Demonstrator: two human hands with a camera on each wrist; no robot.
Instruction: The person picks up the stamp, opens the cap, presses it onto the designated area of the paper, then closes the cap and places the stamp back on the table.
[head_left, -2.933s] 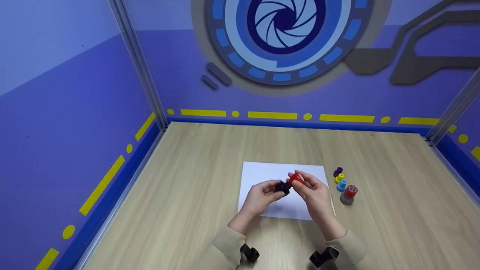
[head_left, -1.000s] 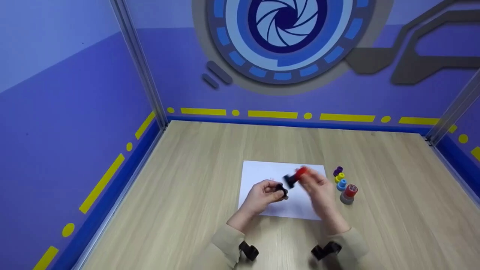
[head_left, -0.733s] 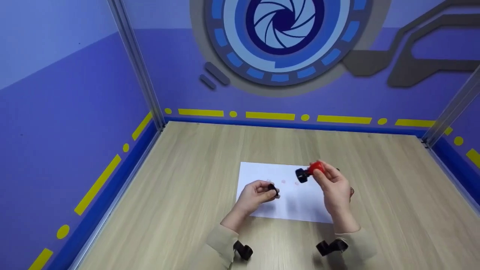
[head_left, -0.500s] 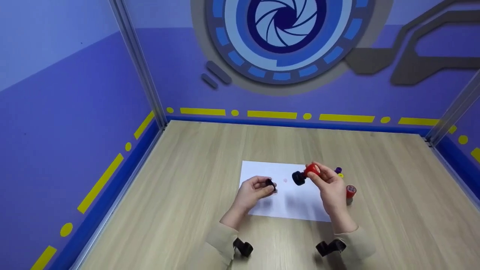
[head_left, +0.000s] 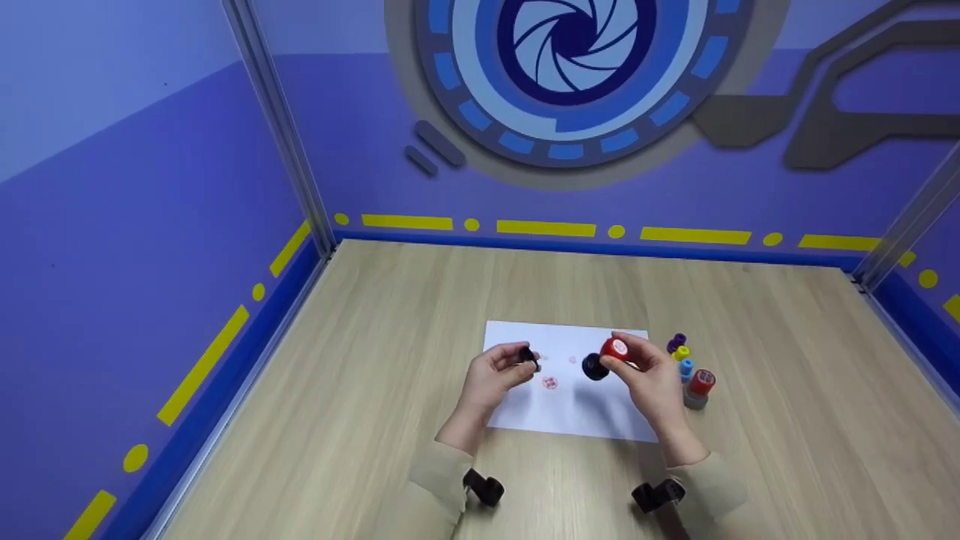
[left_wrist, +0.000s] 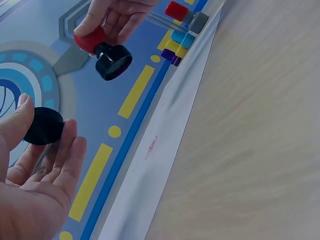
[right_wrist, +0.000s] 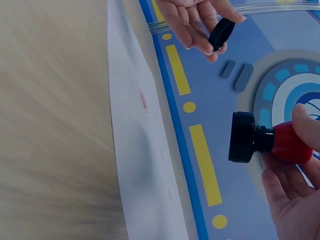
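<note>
My left hand [head_left: 487, 384] pinches a round black cap [left_wrist: 44, 126] between thumb and fingers, above the left part of a white paper sheet [head_left: 577, 416]. In my right hand [head_left: 651, 381] is a stamp with a red knob [right_wrist: 290, 143] and a wide black round base [right_wrist: 242, 137]. The fingers hold it by the knob, above the paper and apart from the cap. Its underside is partly seen in the left wrist view. A red round flower-like print [head_left: 550, 382] shows on the paper between the hands, with smaller faint red marks [head_left: 572, 360] farther back.
Right of the paper stand small purple [head_left: 677, 342], yellow [head_left: 680, 352] and light blue [head_left: 686, 367] stamps in a row. Nearest is a red and grey stamp [head_left: 700, 384], close to my right hand. Printed panels [head_left: 555, 202] wall the wooden table [head_left: 360, 375].
The hands were together at the stamp, then parted: the cap came off in the left hand and the stamp went right. Since then the stamp has tilted base-down and the left hand has shifted slightly left.
</note>
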